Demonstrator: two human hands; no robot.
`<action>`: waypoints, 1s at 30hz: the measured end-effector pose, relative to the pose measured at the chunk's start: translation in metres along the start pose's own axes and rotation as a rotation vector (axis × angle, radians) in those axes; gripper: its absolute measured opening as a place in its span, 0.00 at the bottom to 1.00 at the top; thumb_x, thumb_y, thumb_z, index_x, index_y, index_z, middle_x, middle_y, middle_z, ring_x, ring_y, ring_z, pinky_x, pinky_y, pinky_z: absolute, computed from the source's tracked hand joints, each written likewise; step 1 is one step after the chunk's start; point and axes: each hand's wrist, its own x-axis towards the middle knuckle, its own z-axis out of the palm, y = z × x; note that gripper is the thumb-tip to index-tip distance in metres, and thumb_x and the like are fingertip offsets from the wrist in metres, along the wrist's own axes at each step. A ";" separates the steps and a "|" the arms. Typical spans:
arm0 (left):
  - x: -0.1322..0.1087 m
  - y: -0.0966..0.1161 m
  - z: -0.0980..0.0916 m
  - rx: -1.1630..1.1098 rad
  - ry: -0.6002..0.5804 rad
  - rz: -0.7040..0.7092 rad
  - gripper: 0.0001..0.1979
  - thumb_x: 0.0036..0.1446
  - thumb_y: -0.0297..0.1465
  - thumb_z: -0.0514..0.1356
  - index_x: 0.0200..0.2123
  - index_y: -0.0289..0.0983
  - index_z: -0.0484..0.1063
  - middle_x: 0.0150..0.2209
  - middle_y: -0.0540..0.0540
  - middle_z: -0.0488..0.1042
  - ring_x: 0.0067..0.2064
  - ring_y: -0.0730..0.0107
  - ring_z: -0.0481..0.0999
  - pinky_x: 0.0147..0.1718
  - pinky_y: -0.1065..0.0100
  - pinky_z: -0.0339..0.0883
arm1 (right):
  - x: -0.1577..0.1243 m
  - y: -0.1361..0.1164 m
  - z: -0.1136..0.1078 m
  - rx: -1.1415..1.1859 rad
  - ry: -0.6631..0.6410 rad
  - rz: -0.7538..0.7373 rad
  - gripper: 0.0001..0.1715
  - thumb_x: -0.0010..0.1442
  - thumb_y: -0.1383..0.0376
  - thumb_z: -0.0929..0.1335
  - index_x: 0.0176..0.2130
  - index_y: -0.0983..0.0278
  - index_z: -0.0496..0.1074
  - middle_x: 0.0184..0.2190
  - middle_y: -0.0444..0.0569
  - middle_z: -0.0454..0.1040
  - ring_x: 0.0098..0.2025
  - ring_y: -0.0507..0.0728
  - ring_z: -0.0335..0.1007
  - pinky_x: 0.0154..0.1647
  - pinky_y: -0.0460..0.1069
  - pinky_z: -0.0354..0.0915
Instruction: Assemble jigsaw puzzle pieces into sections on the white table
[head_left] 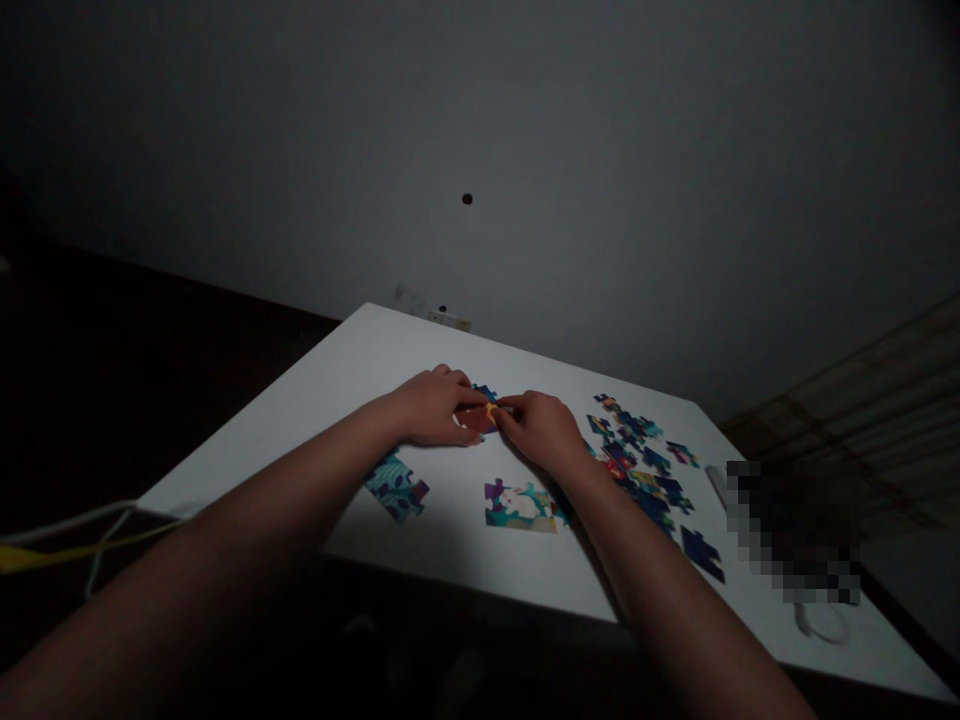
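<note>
Around the middle of the white table, my left hand rests on a few jigsaw pieces, its index finger above and thumb below a reddish-brown jigsaw piece. Meeting it from the right, my right hand pinches a small yellow-marked jigsaw piece at the edge of the reddish one. A blue jigsaw piece shows just behind the fingers. Closer to me lie teal leaf-patterned pieces, partly behind my left forearm, and joined pieces with a white animal. My fingers hide how the middle pieces fit.
Several loose dark-blue and multicoloured pieces are spread on the right of the white table, partly under my right forearm. A pixelated dark object and a pale cable loop are farther right. White and yellow cables hang at the left edge.
</note>
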 end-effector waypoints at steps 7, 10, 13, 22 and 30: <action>-0.003 -0.001 -0.001 -0.032 -0.039 0.010 0.34 0.61 0.56 0.65 0.68 0.52 0.78 0.67 0.40 0.74 0.63 0.42 0.69 0.65 0.45 0.65 | 0.002 0.017 -0.008 0.398 0.086 -0.037 0.23 0.73 0.61 0.63 0.60 0.59 0.79 0.53 0.57 0.82 0.57 0.65 0.76 0.60 0.58 0.68; -0.003 -0.001 -0.002 -0.030 -0.035 0.016 0.34 0.61 0.54 0.65 0.68 0.51 0.78 0.67 0.40 0.75 0.63 0.42 0.69 0.66 0.46 0.64 | -0.003 0.029 -0.017 0.628 0.034 -0.011 0.26 0.69 0.66 0.62 0.61 0.56 0.76 0.59 0.54 0.80 0.59 0.63 0.76 0.61 0.57 0.70; -0.002 0.001 0.000 -0.019 -0.023 0.032 0.39 0.61 0.51 0.65 0.73 0.48 0.71 0.70 0.38 0.72 0.66 0.41 0.68 0.68 0.45 0.62 | -0.008 0.034 -0.020 0.749 -0.066 0.004 0.25 0.65 0.67 0.67 0.60 0.55 0.76 0.55 0.53 0.82 0.57 0.63 0.79 0.60 0.57 0.73; -0.002 0.007 0.003 0.050 -0.072 0.062 0.35 0.64 0.47 0.60 0.73 0.49 0.71 0.74 0.41 0.69 0.68 0.41 0.67 0.70 0.44 0.59 | -0.008 0.043 -0.007 0.673 -0.205 0.027 0.18 0.61 0.55 0.78 0.47 0.61 0.84 0.36 0.53 0.85 0.37 0.61 0.79 0.36 0.52 0.71; 0.001 0.005 0.004 0.030 -0.065 0.032 0.35 0.64 0.48 0.60 0.72 0.46 0.72 0.74 0.40 0.69 0.69 0.41 0.66 0.72 0.46 0.58 | -0.017 0.031 -0.015 0.415 -0.109 -0.143 0.15 0.65 0.54 0.75 0.45 0.58 0.89 0.41 0.55 0.86 0.37 0.61 0.79 0.39 0.54 0.69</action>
